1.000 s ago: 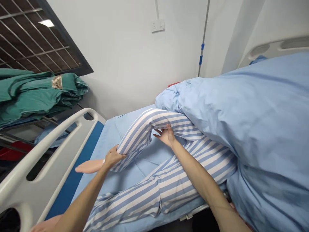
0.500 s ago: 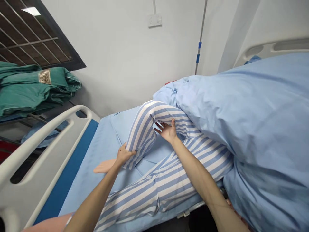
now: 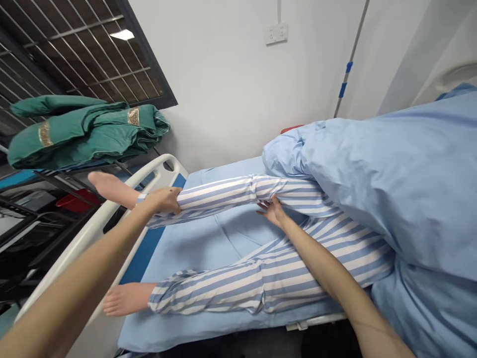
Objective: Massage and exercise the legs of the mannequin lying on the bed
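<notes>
A figure in blue-and-white striped trousers lies on the bed; whether it is a person or a manikin I cannot tell for sure. Its far leg (image 3: 219,196) is stretched out straight and raised off the sheet, with the bare foot (image 3: 112,189) over the footboard. My left hand (image 3: 167,200) is closed round the lower part of this leg, above the ankle. Under the thigh, just past the knee, my right hand (image 3: 274,211) touches the trouser cloth with fingers spread. The near leg (image 3: 219,288) lies flat on the light blue sheet (image 3: 194,248).
A blue quilt (image 3: 372,169) covers the upper body. The white footboard (image 3: 89,233) stands at the left, with folded green cloth (image 3: 100,132) on a rack beyond it. A wall socket (image 3: 276,34) and a metal pole (image 3: 352,57) are at the back.
The far leg has gone from bent at the knee to straight, its foot rising leftward over the footboard. My left hand moved up and left with it; my right hand stays under the thigh.
</notes>
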`<state>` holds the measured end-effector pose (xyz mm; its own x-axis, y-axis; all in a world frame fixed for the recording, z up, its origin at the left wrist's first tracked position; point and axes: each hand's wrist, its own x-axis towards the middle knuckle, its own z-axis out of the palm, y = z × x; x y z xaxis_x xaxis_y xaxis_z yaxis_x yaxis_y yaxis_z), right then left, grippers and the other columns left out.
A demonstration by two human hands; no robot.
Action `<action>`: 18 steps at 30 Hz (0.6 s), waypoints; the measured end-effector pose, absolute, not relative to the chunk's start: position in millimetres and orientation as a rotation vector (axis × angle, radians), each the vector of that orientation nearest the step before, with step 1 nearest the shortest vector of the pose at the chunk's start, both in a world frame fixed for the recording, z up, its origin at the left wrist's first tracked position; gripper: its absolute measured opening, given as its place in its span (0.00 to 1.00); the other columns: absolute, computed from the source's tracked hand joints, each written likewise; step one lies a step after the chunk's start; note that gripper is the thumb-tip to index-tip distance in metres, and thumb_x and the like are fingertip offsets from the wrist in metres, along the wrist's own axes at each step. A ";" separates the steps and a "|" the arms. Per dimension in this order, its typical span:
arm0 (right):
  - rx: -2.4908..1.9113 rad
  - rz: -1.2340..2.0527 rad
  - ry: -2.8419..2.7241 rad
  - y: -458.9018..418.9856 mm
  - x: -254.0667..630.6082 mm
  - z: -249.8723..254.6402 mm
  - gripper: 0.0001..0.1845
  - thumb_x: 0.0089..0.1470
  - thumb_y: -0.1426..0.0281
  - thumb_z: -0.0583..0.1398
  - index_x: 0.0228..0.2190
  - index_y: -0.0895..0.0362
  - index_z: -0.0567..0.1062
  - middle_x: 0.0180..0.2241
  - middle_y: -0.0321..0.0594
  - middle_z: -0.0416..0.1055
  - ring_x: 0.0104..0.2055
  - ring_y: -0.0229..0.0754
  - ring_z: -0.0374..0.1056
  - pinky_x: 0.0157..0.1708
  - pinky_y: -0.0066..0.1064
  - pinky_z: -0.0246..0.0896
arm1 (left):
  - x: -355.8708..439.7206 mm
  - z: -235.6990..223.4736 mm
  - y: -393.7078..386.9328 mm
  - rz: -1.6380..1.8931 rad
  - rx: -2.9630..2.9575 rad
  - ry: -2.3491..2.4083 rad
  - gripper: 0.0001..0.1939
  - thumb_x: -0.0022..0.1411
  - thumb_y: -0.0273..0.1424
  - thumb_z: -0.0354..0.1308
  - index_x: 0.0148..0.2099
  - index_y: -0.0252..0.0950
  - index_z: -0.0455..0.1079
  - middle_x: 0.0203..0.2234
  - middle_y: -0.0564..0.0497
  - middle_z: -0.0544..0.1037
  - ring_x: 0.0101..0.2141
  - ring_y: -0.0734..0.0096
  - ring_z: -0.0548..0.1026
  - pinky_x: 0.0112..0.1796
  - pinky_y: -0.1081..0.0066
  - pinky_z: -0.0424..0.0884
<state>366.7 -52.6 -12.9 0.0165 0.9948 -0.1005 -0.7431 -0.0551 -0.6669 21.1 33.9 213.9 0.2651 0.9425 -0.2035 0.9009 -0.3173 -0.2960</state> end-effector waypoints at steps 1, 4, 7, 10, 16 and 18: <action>-0.686 1.545 -0.524 -52.5 362.7 -18.2 0.31 0.41 0.41 0.64 0.39 0.49 0.73 0.45 0.42 0.72 0.55 0.52 0.64 0.46 0.46 0.65 | 23.3 223.0 34.5 0.573 -2.369 -1.734 0.28 0.39 0.32 0.67 0.46 0.33 0.70 0.39 0.44 0.77 0.40 0.55 0.75 0.42 0.66 0.68; -0.732 1.610 -0.629 -52.1 354.8 -28.3 0.35 0.36 0.40 0.66 0.39 0.50 0.74 0.48 0.44 0.71 0.56 0.53 0.63 0.45 0.44 0.66 | 33.4 242.3 33.2 0.657 -2.329 -1.692 0.29 0.35 0.29 0.68 0.45 0.34 0.71 0.38 0.43 0.77 0.40 0.50 0.75 0.43 0.59 0.69; -0.714 1.598 -0.668 -51.1 353.5 -29.5 0.36 0.36 0.39 0.65 0.40 0.51 0.73 0.49 0.46 0.71 0.56 0.53 0.63 0.46 0.44 0.66 | 40.3 250.1 31.2 0.675 -2.327 -1.667 0.29 0.39 0.28 0.67 0.47 0.28 0.70 0.38 0.44 0.76 0.42 0.50 0.74 0.45 0.55 0.66; -0.706 1.605 -0.642 -49.0 354.5 -25.5 0.33 0.39 0.40 0.65 0.39 0.50 0.74 0.48 0.44 0.72 0.56 0.53 0.64 0.47 0.45 0.65 | 37.8 249.6 33.0 0.655 -2.328 -1.656 0.26 0.45 0.29 0.64 0.47 0.22 0.69 0.37 0.46 0.75 0.43 0.54 0.74 0.46 0.57 0.64; -0.614 1.568 -0.532 -42.9 359.0 -9.3 0.26 0.43 0.42 0.64 0.37 0.46 0.74 0.45 0.39 0.73 0.56 0.53 0.64 0.47 0.47 0.66 | 23.1 210.1 33.7 0.471 -2.449 -1.764 0.28 0.41 0.34 0.66 0.47 0.34 0.71 0.39 0.44 0.78 0.37 0.61 0.73 0.40 0.68 0.67; -0.571 1.544 -0.526 -41.5 362.2 -2.5 0.26 0.44 0.41 0.63 0.37 0.46 0.74 0.46 0.39 0.72 0.55 0.52 0.65 0.46 0.47 0.67 | 23.6 181.3 28.1 0.339 -2.479 -1.890 0.30 0.40 0.34 0.66 0.49 0.34 0.71 0.42 0.43 0.78 0.40 0.58 0.73 0.38 0.69 0.67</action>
<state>362.2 -41.5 -2.5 -0.0306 0.9987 -0.0412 -0.7659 -0.0499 -0.6410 23.6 28.1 181.3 0.2501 0.9537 -0.1670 0.9524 -0.2734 -0.1350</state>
